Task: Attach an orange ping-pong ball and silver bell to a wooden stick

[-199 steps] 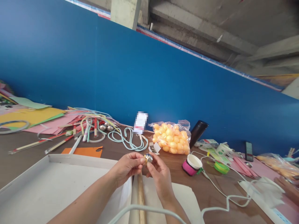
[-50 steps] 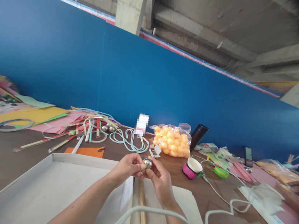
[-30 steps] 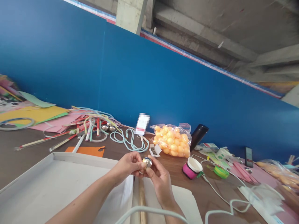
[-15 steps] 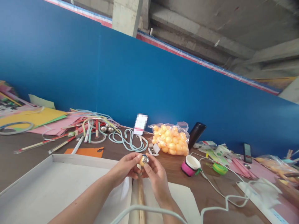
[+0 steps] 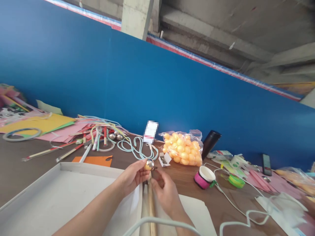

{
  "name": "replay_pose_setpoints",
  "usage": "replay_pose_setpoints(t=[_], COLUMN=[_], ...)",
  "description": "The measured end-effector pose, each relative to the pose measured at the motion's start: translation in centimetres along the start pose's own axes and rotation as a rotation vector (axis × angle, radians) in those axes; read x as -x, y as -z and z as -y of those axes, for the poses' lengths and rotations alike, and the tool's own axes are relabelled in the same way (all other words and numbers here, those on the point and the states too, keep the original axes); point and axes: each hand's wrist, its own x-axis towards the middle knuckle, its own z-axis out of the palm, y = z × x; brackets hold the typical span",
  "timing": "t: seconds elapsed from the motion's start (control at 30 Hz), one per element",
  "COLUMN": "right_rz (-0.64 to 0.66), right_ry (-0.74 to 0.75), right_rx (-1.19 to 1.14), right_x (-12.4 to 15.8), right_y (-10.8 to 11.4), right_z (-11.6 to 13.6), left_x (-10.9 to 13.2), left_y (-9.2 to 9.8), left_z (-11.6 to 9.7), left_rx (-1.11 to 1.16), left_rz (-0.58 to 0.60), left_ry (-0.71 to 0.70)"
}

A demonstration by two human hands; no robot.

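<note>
My left hand (image 5: pixel 133 177) pinches a small shiny silver and orange ball (image 5: pixel 148 164) at its fingertips, above the far edge of a white tray (image 5: pixel 36 183). My right hand (image 5: pixel 164 193) sits just below and right of the ball, fingers curled, apart from it; I cannot make out anything in them. A wooden stick (image 5: pixel 150 203) lies under both hands, pointing toward me.
A bag of orange balls (image 5: pixel 183 149), a black cylinder (image 5: pixel 210 141), a pink and white tape roll (image 5: pixel 203 173), a small box of pins (image 5: pixel 164 159), pale green cords (image 5: pixel 134 147), coloured paper and sticks (image 5: pixel 61 131) and a white cable (image 5: pixel 236 209) lie on the brown table before a blue wall.
My right hand has let go of the ball and dropped lower. My left hand now holds the ball alone, slightly raised. The view has shifted a little.
</note>
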Motion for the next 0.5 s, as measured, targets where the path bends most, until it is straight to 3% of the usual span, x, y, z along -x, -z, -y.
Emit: replay_pose_setpoints(t=[0.13, 0.23, 0.37, 0.5], right_rz=[0.088, 0.048, -0.017, 0.08], right_ry=[0.029, 0.038, -0.001, -0.154], right_rx=[0.341, 0.415, 0.286, -0.05], right_x=[0.5, 0.5, 0.4, 0.3], right_y=[-0.4, -0.9, -1.1, -0.7], right_z=[-0.7, -1.0, -1.5, -1.2], left_x=[-0.2, -0.1, 0.2, 0.1], left_y=[0.1, 0.0, -0.2, -0.1], left_z=[-0.1, -0.2, -0.4, -0.7], left_rx=[0.061, 0.074, 0.086, 0.1], left_rz=[-0.066, -0.064, -0.075, -0.128], left_ry=[-0.021, -0.022, -0.052, -0.123])
